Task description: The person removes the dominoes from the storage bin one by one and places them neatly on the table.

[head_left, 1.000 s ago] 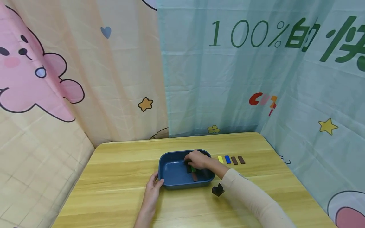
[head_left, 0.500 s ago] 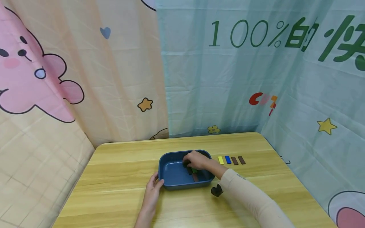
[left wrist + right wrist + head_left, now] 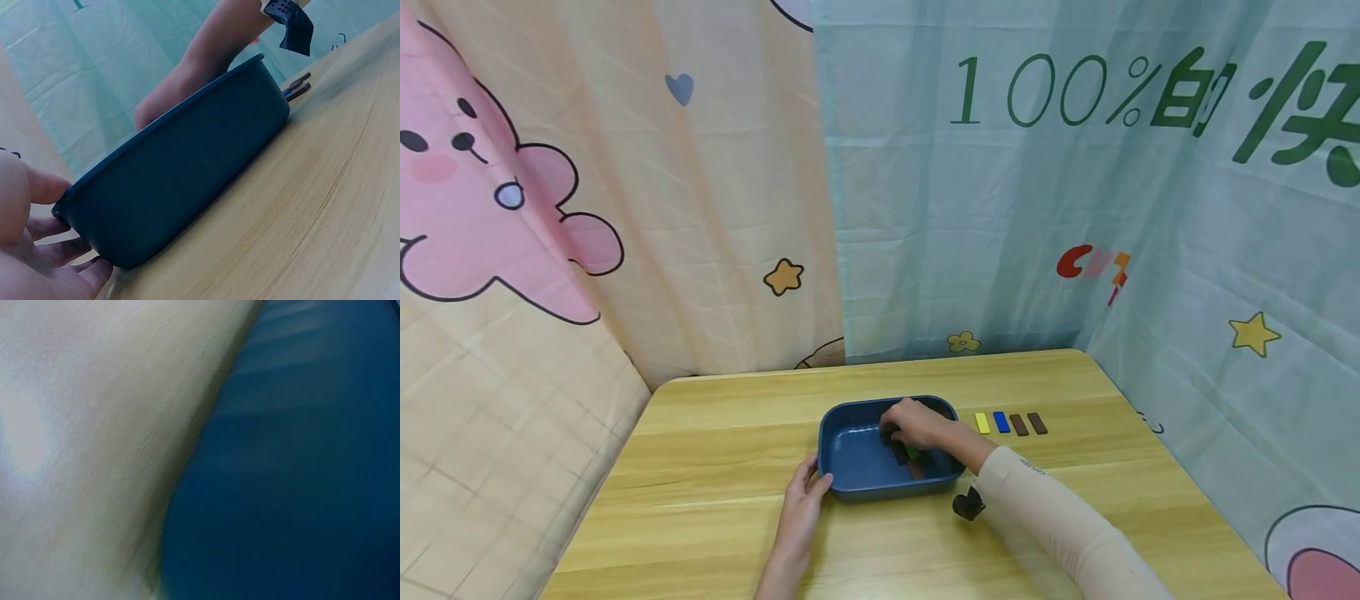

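Note:
In the head view my left hand (image 3: 800, 510) grips the left end of a dark blue plastic bin (image 3: 895, 490). The left wrist view has the thumb at the rim and the other fingers along the outer wall of the bin (image 3: 187, 169). My right hand (image 3: 913, 423) reaches down inside the bin, fingers bent downward over a few flat rectangular blocks. A black block (image 3: 899, 453), a green block (image 3: 913, 452) and a brown block (image 3: 916, 471) show beneath it. Its fingertips are hidden, and I cannot tell whether they hold a block. Only the bin's outside and tabletop fill the right wrist view.
Right of the bin, a yellow block (image 3: 982, 423), a blue block (image 3: 1002, 422) and two brown blocks (image 3: 1027, 424) lie in a row on the wooden table (image 3: 715, 467). A black wrist camera (image 3: 968, 503) sits under the right forearm. Printed curtains (image 3: 737, 167) enclose the table's far side.
The right hand has shifted very slightly left within the bin, and the blocks under it have turned a little. The left hand and the bin stay in place.

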The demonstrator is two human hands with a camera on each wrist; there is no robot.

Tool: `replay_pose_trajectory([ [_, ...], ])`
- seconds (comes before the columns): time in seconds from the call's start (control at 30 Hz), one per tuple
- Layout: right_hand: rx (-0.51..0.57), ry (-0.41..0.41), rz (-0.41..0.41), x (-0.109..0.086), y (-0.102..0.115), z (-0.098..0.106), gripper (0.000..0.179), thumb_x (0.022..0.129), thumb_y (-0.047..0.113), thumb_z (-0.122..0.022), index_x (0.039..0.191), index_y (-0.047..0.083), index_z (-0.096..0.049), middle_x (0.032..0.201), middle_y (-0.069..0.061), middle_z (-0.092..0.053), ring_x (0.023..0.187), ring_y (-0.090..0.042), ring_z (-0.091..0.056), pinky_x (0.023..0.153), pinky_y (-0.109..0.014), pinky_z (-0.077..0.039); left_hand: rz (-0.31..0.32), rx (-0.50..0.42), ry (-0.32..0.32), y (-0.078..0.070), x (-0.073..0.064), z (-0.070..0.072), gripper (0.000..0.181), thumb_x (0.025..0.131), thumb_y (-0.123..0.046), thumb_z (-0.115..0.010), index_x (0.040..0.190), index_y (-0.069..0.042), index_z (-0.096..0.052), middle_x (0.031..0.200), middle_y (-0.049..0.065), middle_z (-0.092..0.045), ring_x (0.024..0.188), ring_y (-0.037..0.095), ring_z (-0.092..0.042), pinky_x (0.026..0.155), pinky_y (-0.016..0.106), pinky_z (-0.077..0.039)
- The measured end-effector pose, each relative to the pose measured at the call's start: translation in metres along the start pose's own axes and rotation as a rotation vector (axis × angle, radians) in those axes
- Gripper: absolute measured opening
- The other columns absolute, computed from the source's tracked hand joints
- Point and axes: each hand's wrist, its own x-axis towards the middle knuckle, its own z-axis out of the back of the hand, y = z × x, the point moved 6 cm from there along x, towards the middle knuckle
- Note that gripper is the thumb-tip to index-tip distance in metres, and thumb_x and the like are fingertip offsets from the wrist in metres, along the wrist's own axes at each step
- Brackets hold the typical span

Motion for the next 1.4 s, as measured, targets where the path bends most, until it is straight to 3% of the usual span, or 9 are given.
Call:
replay_pose_trajectory([
  [0.33,0.021,-0.006,0.052,-0.005,0.003,0.006,0.02,0.094,0.0,-0.074,0.112,0.008,-0.079,0.105,-0.001,-0.074,0.095,-0.013,-0.069,0.082,-0.027,-0.057,0.006,0.015,0.0,0.001,0.001,0.0,0.053,0.107,-0.004,-0.048,0.154,0.013,-0.03,0.159,0.036,-0.027,0.146,0.05,-0.031,0.119,0.059,-0.028],
  [0.63,0.203,-0.106,0.003,-0.015,-0.007,0.024,0.015,0.096,0.004,-0.074,0.11,0.009,-0.073,0.096,0.002,-0.069,0.087,-0.011,-0.064,0.078,-0.027,-0.056,0.018,0.002,-0.004,0.003,0.0,0.0,0.053,0.107,-0.003,-0.047,0.154,0.011,-0.03,0.16,0.034,-0.027,0.147,0.048,-0.03,0.119,0.057,-0.027],
  [1.07,0.479,-0.226,-0.085,-0.049,-0.028,0.049,0.015,0.096,0.005,-0.074,0.11,0.001,-0.071,0.092,0.003,-0.066,0.081,-0.012,-0.064,0.075,-0.03,-0.057,0.002,0.019,-0.002,0.001,0.001,0.001,0.053,0.107,-0.004,-0.047,0.155,0.012,-0.029,0.16,0.035,-0.026,0.146,0.049,-0.029,0.119,0.058,-0.027],
  [1.4,0.547,-0.291,-0.131,-0.079,-0.05,0.055,0.018,0.096,0.004,-0.073,0.112,-0.004,-0.07,0.095,-0.002,-0.066,0.086,-0.019,-0.068,0.075,-0.033,-0.059,0.02,0.005,0.0,0.002,0.0,0.0,0.053,0.107,-0.003,-0.048,0.154,0.011,-0.03,0.16,0.034,-0.027,0.147,0.048,-0.03,0.12,0.056,-0.027],
])
